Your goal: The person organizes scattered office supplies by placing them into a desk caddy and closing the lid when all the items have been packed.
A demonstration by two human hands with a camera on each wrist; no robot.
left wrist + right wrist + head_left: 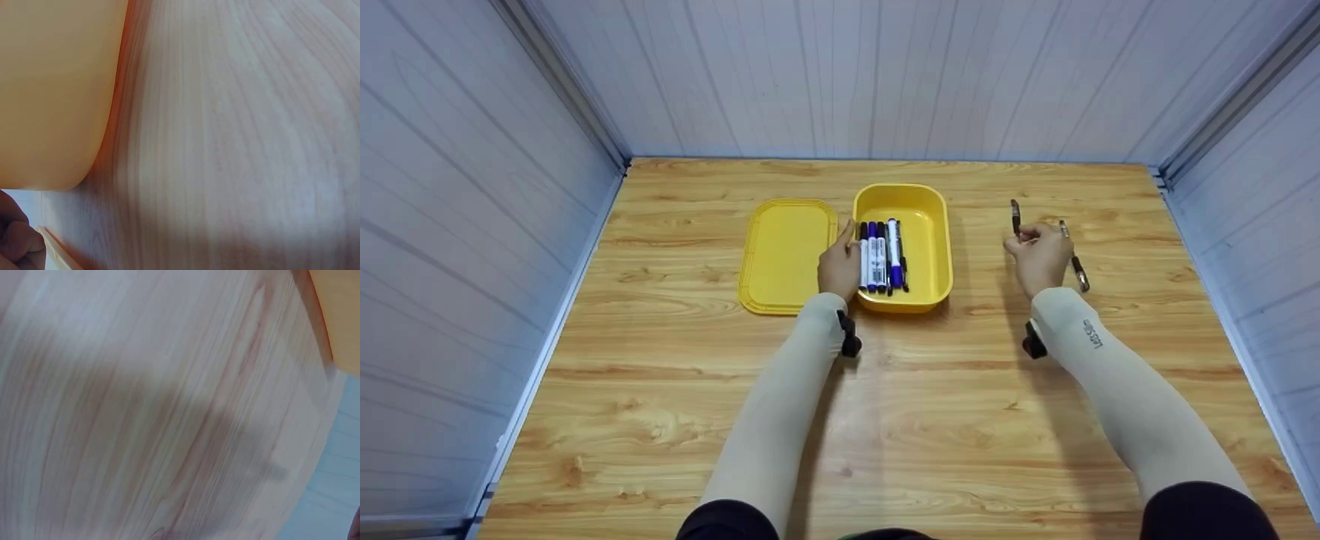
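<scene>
A yellow plastic box [936, 247] stands uncovered on the table, with several white-barrelled markers [877, 259] and thin black pens [904, 262] lying side by side along its left half. My left hand [840, 268] holds the box's left wall at the rim; in the left wrist view only a few curled fingers show at the lower left corner. To the right of the box, my right hand [1041, 259] pinches a dark pen [1015, 214] between thumb and fingers. Another pen [1078, 271], dark with a clear section, lies just right of that hand, partly hidden by it.
The flat yellow lid [784, 259] lies on the wooden table [900, 420] left of the box, partly beside my left hand. White panel walls [840, 82] enclose the table at the back and both sides.
</scene>
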